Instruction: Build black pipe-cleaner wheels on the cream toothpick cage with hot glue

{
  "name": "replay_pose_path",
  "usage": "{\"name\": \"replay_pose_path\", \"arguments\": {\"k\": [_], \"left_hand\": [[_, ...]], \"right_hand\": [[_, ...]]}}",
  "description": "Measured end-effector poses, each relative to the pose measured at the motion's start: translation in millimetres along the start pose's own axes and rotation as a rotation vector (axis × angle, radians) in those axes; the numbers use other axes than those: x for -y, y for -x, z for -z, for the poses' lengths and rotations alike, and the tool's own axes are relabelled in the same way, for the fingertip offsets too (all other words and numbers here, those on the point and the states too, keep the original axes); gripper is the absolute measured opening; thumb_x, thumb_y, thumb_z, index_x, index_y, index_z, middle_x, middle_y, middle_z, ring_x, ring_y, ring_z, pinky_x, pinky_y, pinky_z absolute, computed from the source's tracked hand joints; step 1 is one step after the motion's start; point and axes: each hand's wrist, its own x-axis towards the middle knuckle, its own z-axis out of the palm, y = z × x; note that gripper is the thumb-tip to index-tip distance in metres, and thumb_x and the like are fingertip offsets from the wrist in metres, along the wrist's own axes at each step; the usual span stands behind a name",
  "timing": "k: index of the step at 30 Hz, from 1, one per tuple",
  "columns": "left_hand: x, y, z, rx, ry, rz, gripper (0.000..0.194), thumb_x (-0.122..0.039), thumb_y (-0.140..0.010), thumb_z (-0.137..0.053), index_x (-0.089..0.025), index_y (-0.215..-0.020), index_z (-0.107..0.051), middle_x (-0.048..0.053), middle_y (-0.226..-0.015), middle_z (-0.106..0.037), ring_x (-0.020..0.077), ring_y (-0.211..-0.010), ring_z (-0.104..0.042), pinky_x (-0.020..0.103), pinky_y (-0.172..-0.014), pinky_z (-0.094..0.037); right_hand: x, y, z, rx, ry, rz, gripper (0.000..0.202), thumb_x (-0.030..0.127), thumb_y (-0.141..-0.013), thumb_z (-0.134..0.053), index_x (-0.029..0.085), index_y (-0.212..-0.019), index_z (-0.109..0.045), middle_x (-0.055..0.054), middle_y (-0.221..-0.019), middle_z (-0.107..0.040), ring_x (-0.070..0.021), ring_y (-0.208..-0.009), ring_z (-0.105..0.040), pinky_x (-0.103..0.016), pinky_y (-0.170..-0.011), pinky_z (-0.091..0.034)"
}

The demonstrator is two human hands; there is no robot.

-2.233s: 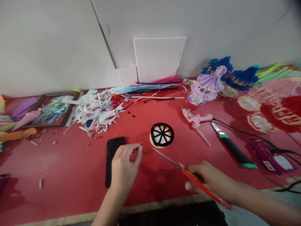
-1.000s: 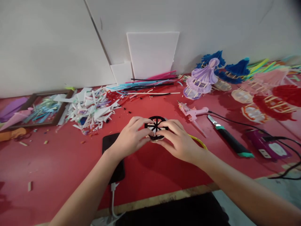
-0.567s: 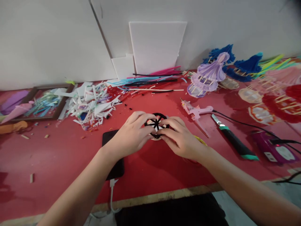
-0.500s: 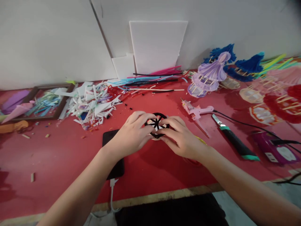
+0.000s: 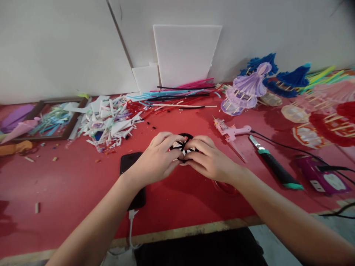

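A small round black-and-white piece (image 5: 183, 145) with black spokes is held between my hands over the red table (image 5: 177, 199). My left hand (image 5: 162, 155) grips its left side, with fingers bent over the rim. On the right side, my right hand (image 5: 206, 157) holds the same piece, fingertips pressed near its centre. Fingers cover much of the piece. A black phone (image 5: 136, 199) with a white cable lies under my left wrist.
A pink glue gun (image 5: 234, 131), a green-black cutter (image 5: 277, 166) and a purple box (image 5: 321, 173) lie to the right. Behind are white scraps (image 5: 111, 120), coloured sticks (image 5: 177, 95) and a lilac lantern-like craft (image 5: 245, 88). A brown frame (image 5: 73, 123) is left.
My right hand has shifted slightly left, bringing its fingertips closer to those of my left hand, and more of the round piece's centre is covered.
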Motion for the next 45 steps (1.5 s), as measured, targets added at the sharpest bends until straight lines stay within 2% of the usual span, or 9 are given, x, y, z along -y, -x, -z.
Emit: {"name": "replay_pose_path", "arguments": {"k": [13,24,29,35,45], "left_hand": [[-0.3,1.0,-1.1,-0.031,0.033,-0.008,0.020,-0.022,-0.094,-0.051,-0.019,-0.089,-0.070,0.008,-0.127,-0.056,0.0265,-0.113,-0.041,0.045,-0.102,-0.040],[-2.1,7.0,-7.0,-0.111,0.076,-0.009,0.014,-0.017,-0.090,-0.056,-0.020,-0.088,-0.069,0.007,-0.129,-0.054,0.0260,-0.115,-0.039,0.042,-0.103,-0.039],[-4.1,8.9,-9.2,-0.136,0.121,0.053,0.014,-0.019,-0.087,-0.058,-0.023,-0.087,-0.071,0.006,-0.132,-0.052,0.0273,-0.118,-0.039,0.045,-0.104,-0.036],[-6.7,7.7,-5.4,-0.115,0.140,0.115,0.014,-0.020,-0.086,-0.060,-0.024,-0.082,-0.073,0.006,-0.133,-0.051,0.0281,-0.117,-0.040,0.048,-0.104,-0.035],[-4.7,6.7,-3.9,-0.096,0.139,0.119,0.013,-0.023,-0.086,-0.061,-0.024,-0.081,-0.073,0.005,-0.135,-0.049,0.0290,-0.119,-0.037,0.049,-0.105,-0.033]], "right_hand": [[-5.0,-1.2,-6.4,-0.015,-0.088,0.058,0.006,0.018,-0.090,-0.055,0.018,-0.091,-0.061,-0.009,-0.100,-0.060,-0.0230,-0.110,-0.047,-0.042,-0.096,-0.046],[-1.5,1.2,-10.9,-0.022,-0.113,-0.004,0.007,0.018,-0.088,-0.054,0.021,-0.089,-0.061,-0.006,-0.097,-0.061,-0.0230,-0.109,-0.049,-0.043,-0.096,-0.045],[0.1,3.6,-10.2,-0.032,-0.122,-0.023,0.007,0.016,-0.086,-0.056,0.020,-0.089,-0.060,-0.006,-0.098,-0.062,-0.0231,-0.109,-0.049,-0.043,-0.096,-0.043],[2.3,2.1,-4.8,-0.024,-0.138,-0.025,0.009,0.018,-0.083,-0.059,0.020,-0.092,-0.061,-0.007,-0.100,-0.062,-0.0245,-0.111,-0.048,-0.044,-0.097,-0.041],[2.3,0.6,-8.8,-0.038,-0.126,-0.031,0.003,0.019,-0.085,-0.059,0.020,-0.088,-0.061,-0.007,-0.098,-0.064,-0.0245,-0.110,-0.049,-0.043,-0.094,-0.041]]}}
